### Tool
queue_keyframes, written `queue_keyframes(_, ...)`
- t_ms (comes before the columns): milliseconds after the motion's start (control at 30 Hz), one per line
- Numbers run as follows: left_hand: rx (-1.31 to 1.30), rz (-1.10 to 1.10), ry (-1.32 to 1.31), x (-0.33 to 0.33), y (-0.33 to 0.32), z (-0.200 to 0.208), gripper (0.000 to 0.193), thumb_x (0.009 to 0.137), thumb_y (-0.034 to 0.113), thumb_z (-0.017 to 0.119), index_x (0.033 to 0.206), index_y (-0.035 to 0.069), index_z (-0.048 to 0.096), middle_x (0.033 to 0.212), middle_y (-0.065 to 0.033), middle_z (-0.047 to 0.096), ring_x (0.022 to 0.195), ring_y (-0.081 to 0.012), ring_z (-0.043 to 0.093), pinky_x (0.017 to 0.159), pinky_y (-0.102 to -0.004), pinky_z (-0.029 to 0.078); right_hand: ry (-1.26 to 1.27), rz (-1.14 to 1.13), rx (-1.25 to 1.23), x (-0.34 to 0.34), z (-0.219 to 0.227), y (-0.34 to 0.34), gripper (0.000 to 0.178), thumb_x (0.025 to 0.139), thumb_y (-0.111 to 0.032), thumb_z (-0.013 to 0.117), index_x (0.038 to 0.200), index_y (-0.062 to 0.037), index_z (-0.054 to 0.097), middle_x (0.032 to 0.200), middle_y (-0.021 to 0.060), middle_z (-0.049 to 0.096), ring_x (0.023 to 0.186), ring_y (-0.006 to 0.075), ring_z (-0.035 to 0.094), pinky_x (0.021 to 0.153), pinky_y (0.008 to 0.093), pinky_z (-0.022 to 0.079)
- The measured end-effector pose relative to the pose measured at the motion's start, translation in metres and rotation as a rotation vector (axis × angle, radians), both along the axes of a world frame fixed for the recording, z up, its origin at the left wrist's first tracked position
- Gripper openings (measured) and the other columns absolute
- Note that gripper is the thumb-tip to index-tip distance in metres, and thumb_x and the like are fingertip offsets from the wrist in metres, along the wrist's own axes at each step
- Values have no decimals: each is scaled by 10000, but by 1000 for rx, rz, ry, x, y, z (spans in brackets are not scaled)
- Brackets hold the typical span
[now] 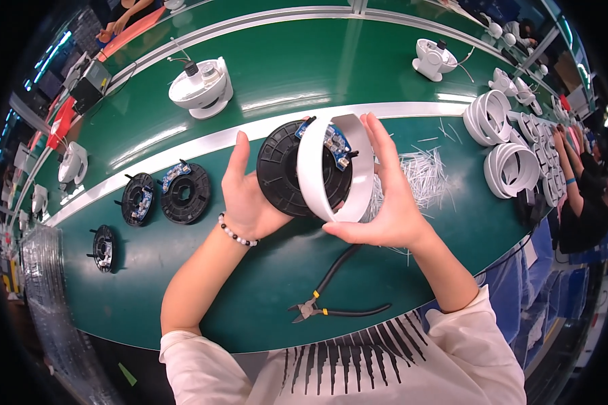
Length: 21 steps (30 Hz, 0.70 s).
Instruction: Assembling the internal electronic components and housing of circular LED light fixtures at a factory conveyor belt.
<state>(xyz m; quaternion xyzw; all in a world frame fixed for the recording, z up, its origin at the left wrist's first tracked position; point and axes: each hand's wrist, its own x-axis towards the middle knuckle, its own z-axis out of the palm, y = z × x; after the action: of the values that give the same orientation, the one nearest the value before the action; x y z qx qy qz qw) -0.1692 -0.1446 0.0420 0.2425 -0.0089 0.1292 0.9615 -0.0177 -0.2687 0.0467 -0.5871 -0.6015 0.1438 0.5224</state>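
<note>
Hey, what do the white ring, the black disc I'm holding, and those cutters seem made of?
White ring: probably plastic, smooth and slightly glossy, judging by soft highlights. Black disc: likely moulded plastic, fairly matte, with ribs across its face. Cutters: grey jaws look metallic; smooth black handles seem plastic- or rubber-coated.

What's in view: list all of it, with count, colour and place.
Held disc: one, black, left hand
Held ring: one, white, right hand
Loose discs: three, black, table's left
Stacked rings: several, white, table's right
Thin strips: many, white, piled beside the right hand
Pliers: one, black-and-yellow handles, near edge
Table: one, green, below the hands
Far surface: one, green, beyond
Housings: several, white, mostly there
Box: one, dark, upper left
Other people: several, far edges
Bracelet: one, dark-and-pale beads, left wrist
Hands: two, bare, centre
</note>
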Motion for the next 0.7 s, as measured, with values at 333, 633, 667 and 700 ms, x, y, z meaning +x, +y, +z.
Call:
queue_keyframes(333,-23,177,149,8,-6,-9,552,871,504,291,1175,71,449,1125,-109,506,1033,-234,496,906,-398,401,-201,84,-90,-17,16,9,1143,479,-368,793,1294,103,145,1261,283,279,1139,393,311,967,437,268)
queue_keyframes(633,-75,63,85,-1,-5,-6,534,886,469,268,1211,77,429,1151,-121,506,1029,-250,516,896,-398,420,-325,110,16,-24,15,9,1106,463,-322,801,1319,22,191,1352,225,217,1212,367,264,986,437,242)
queue_keyframes(667,-91,75,84,0,-7,-5,546,883,481,269,1213,76,426,1154,-122,504,1035,-252,512,896,-399,419,-318,117,9,-23,16,9,1108,461,-321,802,1319,22,190,1355,225,210,1209,371,265,983,443,242)
queue_keyframes(700,-108,86,84,2,-9,-4,558,879,494,270,1216,75,422,1157,-122,502,1040,-253,509,897,-400,419,-312,123,1,-23,16,9,1111,458,-319,802,1319,22,188,1357,225,203,1205,375,266,980,448,242)
